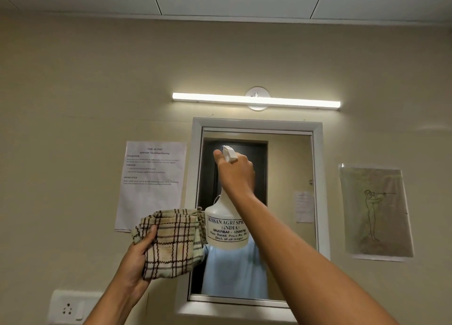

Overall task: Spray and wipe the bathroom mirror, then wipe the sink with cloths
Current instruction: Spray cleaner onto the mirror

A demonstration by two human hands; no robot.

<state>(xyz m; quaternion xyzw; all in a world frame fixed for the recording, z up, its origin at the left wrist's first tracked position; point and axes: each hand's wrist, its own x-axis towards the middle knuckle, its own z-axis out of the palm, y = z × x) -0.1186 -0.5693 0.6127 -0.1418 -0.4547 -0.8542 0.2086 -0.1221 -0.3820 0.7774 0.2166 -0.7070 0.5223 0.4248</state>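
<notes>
The white-framed mirror (288,168) hangs on the beige wall straight ahead. My right hand (236,174) grips the neck and trigger of a translucent white spray bottle (226,229), held up in front of the mirror with its nozzle at the upper glass. My left hand (138,258) holds a folded checked beige cloth (171,241) raised by the mirror's left edge, beside the bottle. The sink is out of view.
A tube light (256,100) glows above the mirror. A printed sheet (151,178) is stuck on the wall to its left and a drawing (375,212) to its right. A white socket plate (71,307) sits low on the left.
</notes>
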